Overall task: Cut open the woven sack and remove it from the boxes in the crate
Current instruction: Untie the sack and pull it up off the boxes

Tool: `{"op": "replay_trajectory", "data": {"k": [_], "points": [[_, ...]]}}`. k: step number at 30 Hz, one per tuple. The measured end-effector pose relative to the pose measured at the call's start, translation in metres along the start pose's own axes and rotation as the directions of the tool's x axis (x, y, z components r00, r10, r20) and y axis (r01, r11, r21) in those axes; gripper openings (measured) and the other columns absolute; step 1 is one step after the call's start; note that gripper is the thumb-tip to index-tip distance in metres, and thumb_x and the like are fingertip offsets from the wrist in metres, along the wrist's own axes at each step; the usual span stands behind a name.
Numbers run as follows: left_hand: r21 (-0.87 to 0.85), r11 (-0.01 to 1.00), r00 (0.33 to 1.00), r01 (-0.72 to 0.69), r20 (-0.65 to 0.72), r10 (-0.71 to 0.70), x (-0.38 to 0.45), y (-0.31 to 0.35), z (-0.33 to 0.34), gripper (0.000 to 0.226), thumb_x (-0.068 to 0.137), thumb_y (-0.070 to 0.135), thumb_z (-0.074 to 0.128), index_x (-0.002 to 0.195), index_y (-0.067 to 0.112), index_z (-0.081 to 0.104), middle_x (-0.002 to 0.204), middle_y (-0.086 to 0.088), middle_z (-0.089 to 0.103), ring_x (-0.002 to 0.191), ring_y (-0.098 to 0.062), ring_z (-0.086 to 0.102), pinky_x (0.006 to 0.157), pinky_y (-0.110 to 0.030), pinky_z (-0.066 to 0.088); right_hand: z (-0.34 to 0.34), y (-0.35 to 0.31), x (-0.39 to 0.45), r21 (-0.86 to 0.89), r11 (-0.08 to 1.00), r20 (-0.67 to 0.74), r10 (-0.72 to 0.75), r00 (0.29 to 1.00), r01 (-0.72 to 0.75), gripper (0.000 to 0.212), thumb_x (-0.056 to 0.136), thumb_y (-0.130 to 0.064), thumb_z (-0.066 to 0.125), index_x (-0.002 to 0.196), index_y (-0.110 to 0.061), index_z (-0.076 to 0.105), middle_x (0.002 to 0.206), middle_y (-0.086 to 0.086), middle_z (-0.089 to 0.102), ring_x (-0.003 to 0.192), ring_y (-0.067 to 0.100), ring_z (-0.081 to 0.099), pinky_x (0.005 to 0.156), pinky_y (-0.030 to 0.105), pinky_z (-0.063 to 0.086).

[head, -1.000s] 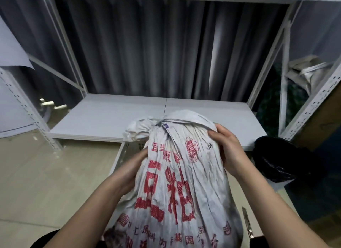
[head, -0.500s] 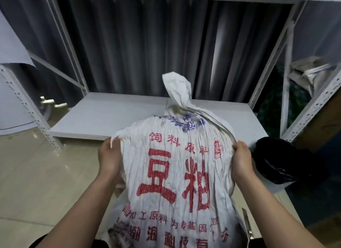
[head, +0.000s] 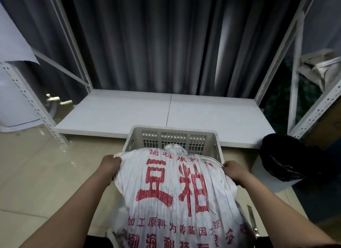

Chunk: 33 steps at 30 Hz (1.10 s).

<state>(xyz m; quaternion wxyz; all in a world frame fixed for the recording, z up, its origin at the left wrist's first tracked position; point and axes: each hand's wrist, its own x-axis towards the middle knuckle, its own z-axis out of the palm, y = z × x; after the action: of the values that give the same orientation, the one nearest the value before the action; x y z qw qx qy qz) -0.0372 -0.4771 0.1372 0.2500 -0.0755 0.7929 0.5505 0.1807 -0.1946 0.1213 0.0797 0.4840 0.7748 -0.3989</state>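
Observation:
A white woven sack (head: 173,190) with large red printing fills the lower middle of the head view, its tied top pointing away from me. My left hand (head: 108,165) grips its left upper edge and my right hand (head: 233,171) grips its right upper edge. Beyond the sack stands a white slotted plastic crate (head: 175,137) on the floor; only its far wall and rim show. The sack hides the crate's inside, and no boxes are visible. A utility knife (head: 252,222) lies on the floor near my right forearm.
A low white shelf board (head: 129,111) of a metal rack runs behind the crate, with grey curtains behind it. A black bag (head: 284,157) sits on the right. Rack uprights (head: 36,107) stand at both sides. Beige floor tiles lie to the left.
The sack has come down from chest height toward the crate, and its tied top has dropped forward. Both hands moved from the neck to the sack's side edges, and the crate's far wall has come into sight.

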Motion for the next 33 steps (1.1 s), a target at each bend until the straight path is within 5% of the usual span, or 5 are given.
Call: {"op": "replay_trajectory", "data": {"k": [4, 12, 20, 25, 33], "points": [[0.064, 0.998, 0.998, 0.020, -0.065, -0.016, 0.014, -0.013, -0.010, 0.026, 0.092, 0.003, 0.049, 0.107, -0.015, 0.061, 0.076, -0.018, 0.055, 0.059, -0.022, 0.045, 0.061, -0.028, 0.035, 0.000, 0.019, 0.016, -0.100, 0.984, -0.092, 0.135, 0.987, -0.144, 0.037, 0.094, -0.007, 0.044, 0.059, -0.015, 0.038, 0.064, 0.002, 0.041, 0.054, 0.012, 0.038, 0.066, 0.027, 0.044], [0.030, 0.999, 0.994, 0.045, -0.103, -0.041, 0.025, -0.013, -0.006, 0.032, 0.094, 0.004, 0.049, 0.118, -0.016, 0.054, 0.100, -0.022, 0.056, 0.083, -0.028, 0.053, 0.072, -0.032, 0.041, -0.006, 0.028, 0.007, 0.561, 0.774, 0.173, 0.239, 0.956, -0.295, 0.036, 0.097, -0.028, 0.045, 0.068, -0.007, 0.052, 0.040, 0.003, 0.048, 0.033, 0.014, 0.044, 0.039, 0.016, 0.036], [-0.221, 0.958, 0.974, 0.183, 0.175, -0.146, 0.000, -0.001, 0.006, 0.029, 0.097, 0.025, 0.045, 0.096, 0.000, 0.059, 0.089, -0.014, 0.069, 0.073, -0.023, 0.055, 0.063, -0.030, 0.043, -0.014, 0.017, -0.045, 0.110, 0.993, 0.071, -0.047, 0.996, 0.039, 0.064, 0.083, -0.074, 0.039, 0.110, -0.016, 0.048, 0.091, 0.004, 0.064, 0.078, 0.022, 0.064, 0.067, 0.030, 0.047], [0.097, 0.995, 0.990, -0.028, 0.141, 0.014, -0.020, -0.028, 0.004, 0.068, 0.089, 0.051, 0.050, 0.138, 0.007, 0.035, 0.123, -0.014, 0.056, 0.097, -0.027, 0.057, 0.080, -0.038, 0.048, -0.013, 0.061, -0.078, 0.021, 0.995, 0.417, -0.097, 0.904, 0.097, 0.079, 0.067, -0.062, 0.072, 0.127, -0.021, 0.041, 0.121, -0.004, 0.056, 0.106, 0.011, 0.057, 0.086, 0.024, 0.045], [0.458, 0.870, 0.638, -0.184, 0.729, -0.248, -0.096, -0.074, -0.016, 0.077, 0.067, 0.059, 0.075, 0.132, 0.034, 0.044, 0.120, 0.021, 0.063, 0.112, 0.001, 0.056, 0.091, -0.017, 0.047, 0.060, 0.118, -0.074, -0.132, 0.982, -0.127, -0.148, 0.981, 0.131, 0.032, 0.090, -0.044, 0.051, 0.067, -0.023, 0.054, 0.071, -0.006, 0.061, 0.080, 0.024, 0.060, 0.083, 0.036, 0.041]]}}
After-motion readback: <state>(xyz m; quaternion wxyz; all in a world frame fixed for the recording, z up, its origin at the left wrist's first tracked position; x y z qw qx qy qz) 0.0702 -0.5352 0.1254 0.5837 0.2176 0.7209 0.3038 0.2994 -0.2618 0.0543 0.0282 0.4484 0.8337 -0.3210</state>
